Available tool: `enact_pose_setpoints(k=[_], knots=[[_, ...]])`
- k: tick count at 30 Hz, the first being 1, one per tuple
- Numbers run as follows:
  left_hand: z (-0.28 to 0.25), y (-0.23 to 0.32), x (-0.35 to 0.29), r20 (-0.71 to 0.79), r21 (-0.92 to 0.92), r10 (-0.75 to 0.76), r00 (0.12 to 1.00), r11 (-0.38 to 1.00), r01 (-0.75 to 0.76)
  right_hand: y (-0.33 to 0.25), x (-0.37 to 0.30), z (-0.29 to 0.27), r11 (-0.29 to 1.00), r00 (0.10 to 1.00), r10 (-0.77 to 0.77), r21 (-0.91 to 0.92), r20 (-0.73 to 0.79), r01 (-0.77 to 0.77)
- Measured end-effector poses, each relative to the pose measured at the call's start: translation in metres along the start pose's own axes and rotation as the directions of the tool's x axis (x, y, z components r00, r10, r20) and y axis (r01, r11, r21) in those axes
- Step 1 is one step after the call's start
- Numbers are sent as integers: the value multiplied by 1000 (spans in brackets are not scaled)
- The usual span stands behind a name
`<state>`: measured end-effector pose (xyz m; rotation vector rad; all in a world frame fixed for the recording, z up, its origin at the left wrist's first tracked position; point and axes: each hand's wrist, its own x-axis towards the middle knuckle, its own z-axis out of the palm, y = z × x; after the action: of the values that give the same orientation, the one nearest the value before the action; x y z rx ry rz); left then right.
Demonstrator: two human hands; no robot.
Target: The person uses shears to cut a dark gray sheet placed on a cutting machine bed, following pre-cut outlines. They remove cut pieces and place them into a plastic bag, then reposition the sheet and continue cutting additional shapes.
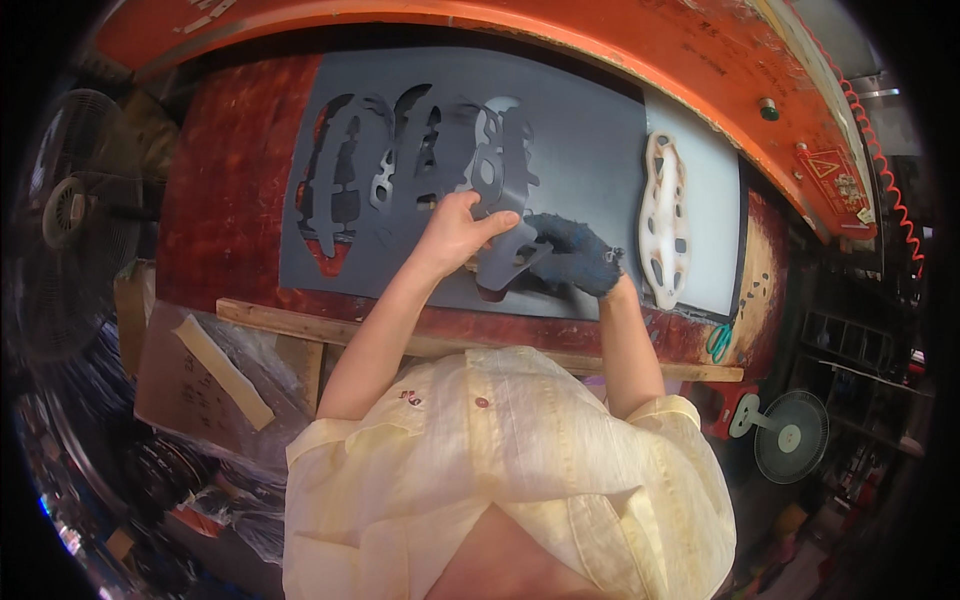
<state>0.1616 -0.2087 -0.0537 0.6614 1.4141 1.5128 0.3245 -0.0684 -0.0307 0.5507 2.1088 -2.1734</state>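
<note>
Left hand (462, 232) pinches thin grey slotted sheet (514, 172), inside red bench (235, 150)'s near edge; dark-gloved right hand (575, 257): grip unclear; best support evenly.

That long, dark grey openwork strip (514, 180) is being held partway along, curved and tilted, with large holes through it and a broader end nearest the wearer. It's above a wide, flat grey sheet (590, 130). More curved, holed shapes show toward the sheet's left; whether they're loose, I can't tell from here.
</note>
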Motion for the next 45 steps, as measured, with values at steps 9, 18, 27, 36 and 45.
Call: enact_pose_setpoints(k=[9,18,27,36,45], knots=[[-7,8,1,-70,59,-6,998,998,10,13,32,-7,891,968,-234,-378,91,251],[5,-19,-59,-241,-379,-82,967,925,-16,15,58,43,802,881,-470,-445,-58,399],[6,-44,-32,-325,129,248,913,968,-216,-3,75,46,424,700,-707,-733,100,532],[15,-51,-17,-448,22,239,862,966,-257,-24,65,43,316,692,-718,-849,78,424],[5,-37,-20,-305,386,297,905,907,-167,-44,46,36,150,713,-670,-903,206,403]])
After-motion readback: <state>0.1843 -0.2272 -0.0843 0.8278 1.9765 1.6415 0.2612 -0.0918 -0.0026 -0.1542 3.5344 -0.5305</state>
